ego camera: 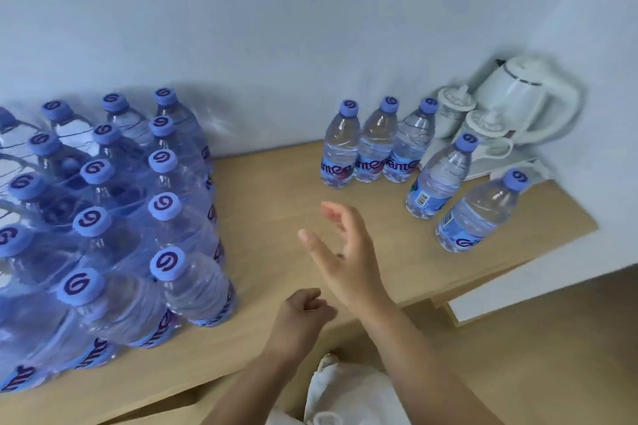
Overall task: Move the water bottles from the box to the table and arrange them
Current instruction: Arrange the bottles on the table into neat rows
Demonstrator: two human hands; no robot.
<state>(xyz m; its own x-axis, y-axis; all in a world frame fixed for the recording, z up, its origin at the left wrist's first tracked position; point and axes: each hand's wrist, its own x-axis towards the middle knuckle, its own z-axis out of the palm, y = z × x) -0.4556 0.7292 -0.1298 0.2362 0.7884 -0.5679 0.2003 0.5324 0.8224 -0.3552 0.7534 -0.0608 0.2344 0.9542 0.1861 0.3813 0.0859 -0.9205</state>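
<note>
A shrink-wrapped pack of water bottles (103,217) with blue caps fills the left side of the wooden table (276,190). Three loose bottles (374,145) stand in a row at the back by the wall. Two more bottles (440,179) (478,214) stand in a line toward the table's right front corner. My right hand (340,254) hovers over the middle of the table with fingers spread and holds nothing. My left hand (300,317) hangs by the front edge, fingers loosely curled, empty, just right of the pack.
A white electric kettle (528,100) and two white lidded cups (455,110) sit on a tray in the back right corner against the wall. The table's right edge drops off beyond the front bottle. My white trousers show below.
</note>
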